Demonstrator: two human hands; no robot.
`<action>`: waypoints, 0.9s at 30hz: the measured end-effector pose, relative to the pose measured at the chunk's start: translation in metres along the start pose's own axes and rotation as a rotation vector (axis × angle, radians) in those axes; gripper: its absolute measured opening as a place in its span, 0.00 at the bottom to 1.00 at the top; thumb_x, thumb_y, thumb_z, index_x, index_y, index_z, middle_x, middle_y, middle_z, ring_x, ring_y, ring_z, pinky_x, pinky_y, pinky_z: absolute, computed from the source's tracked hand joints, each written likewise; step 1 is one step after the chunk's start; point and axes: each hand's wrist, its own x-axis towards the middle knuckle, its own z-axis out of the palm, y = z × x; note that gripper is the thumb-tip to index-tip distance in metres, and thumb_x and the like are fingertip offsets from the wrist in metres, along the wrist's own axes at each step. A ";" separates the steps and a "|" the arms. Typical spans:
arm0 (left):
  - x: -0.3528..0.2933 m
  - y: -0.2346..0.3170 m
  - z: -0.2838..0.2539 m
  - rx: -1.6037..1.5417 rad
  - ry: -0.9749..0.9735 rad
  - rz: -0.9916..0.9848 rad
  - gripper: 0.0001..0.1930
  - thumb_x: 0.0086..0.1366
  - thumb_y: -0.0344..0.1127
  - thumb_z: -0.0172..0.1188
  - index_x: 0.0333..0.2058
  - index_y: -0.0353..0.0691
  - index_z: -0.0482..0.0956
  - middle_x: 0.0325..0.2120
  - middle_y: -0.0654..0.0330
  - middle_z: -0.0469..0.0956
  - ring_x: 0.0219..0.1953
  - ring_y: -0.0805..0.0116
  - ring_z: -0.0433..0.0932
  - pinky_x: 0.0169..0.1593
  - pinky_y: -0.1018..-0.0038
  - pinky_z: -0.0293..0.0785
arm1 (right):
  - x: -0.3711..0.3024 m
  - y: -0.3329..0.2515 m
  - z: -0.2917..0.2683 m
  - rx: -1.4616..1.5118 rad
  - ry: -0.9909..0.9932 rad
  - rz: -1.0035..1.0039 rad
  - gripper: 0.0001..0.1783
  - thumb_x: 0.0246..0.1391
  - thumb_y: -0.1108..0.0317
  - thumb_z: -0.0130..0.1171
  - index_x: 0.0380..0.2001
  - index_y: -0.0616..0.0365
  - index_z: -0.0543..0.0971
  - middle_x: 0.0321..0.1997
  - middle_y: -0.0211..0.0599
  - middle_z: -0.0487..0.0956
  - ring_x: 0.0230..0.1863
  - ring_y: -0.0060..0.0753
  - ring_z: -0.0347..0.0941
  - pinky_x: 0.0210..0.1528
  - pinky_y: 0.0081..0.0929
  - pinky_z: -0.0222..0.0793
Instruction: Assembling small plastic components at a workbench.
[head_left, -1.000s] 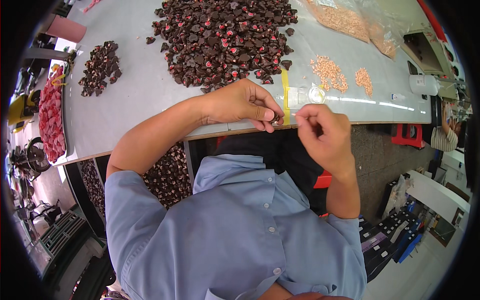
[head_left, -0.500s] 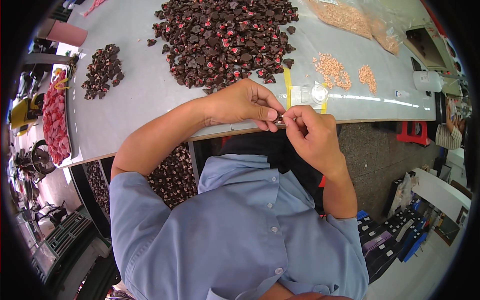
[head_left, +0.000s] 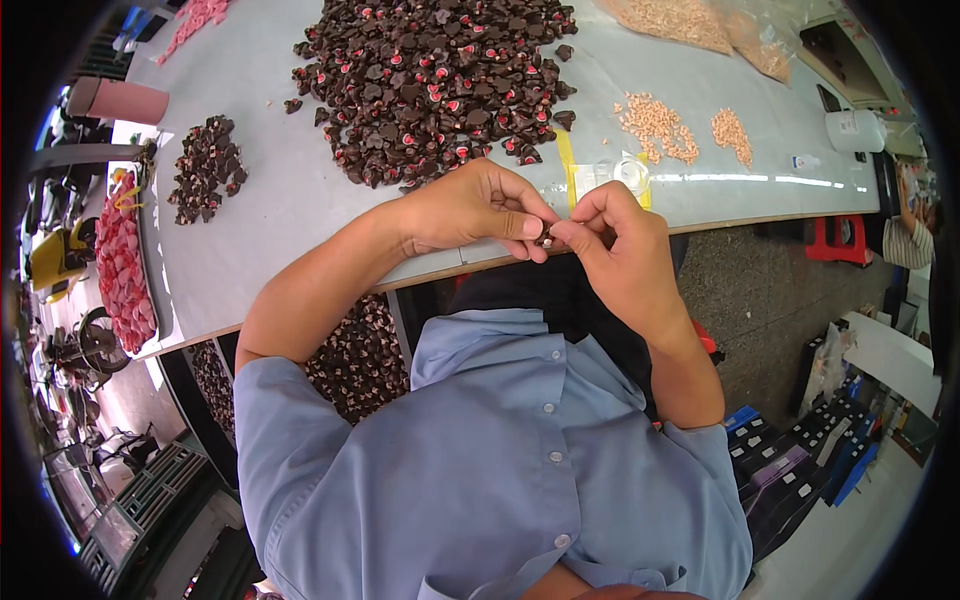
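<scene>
You are working at a smooth, pale grey table [head_left: 265, 60], where a broad heap of dark brown, lobed pieces dotted red and white [head_left: 430, 90] is spreading toward the far edge. Near the surface's front edge, your bare left hand [head_left: 475, 212] is forming a narrow pinch, and your bare right hand [head_left: 622, 245] is meeting it, thumb and forefinger nearly together; whether they are gripping anything, you cannot tell. A scattered pile of pale beige granules [head_left: 655, 128] is lying right of the heap. One small dark brown piece [head_left: 545, 237] is sitting in your left fingertips, by the front edge.
</scene>
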 end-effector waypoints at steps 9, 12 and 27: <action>0.000 -0.004 -0.002 -0.012 0.019 0.022 0.12 0.64 0.32 0.67 0.42 0.30 0.83 0.35 0.51 0.85 0.37 0.65 0.86 0.41 0.74 0.82 | 0.000 -0.008 0.001 -0.185 -0.004 -0.145 0.09 0.53 0.78 0.67 0.31 0.62 0.74 0.18 0.31 0.77 0.18 0.16 0.70 0.21 0.20 0.62; 0.002 -0.006 -0.001 -0.083 0.019 0.021 0.13 0.64 0.33 0.68 0.43 0.30 0.83 0.37 0.52 0.85 0.38 0.66 0.85 0.42 0.74 0.82 | -0.015 -0.003 0.000 -0.142 0.090 -0.228 0.08 0.52 0.79 0.66 0.32 0.61 0.76 0.17 0.31 0.75 0.16 0.18 0.69 0.19 0.21 0.60; 0.004 -0.003 0.001 0.008 0.063 0.002 0.17 0.64 0.37 0.68 0.47 0.32 0.82 0.40 0.53 0.84 0.41 0.68 0.85 0.46 0.74 0.81 | -0.014 0.010 0.015 -0.437 0.223 -0.559 0.09 0.45 0.80 0.66 0.30 0.57 0.78 0.15 0.28 0.73 0.13 0.29 0.69 0.18 0.27 0.62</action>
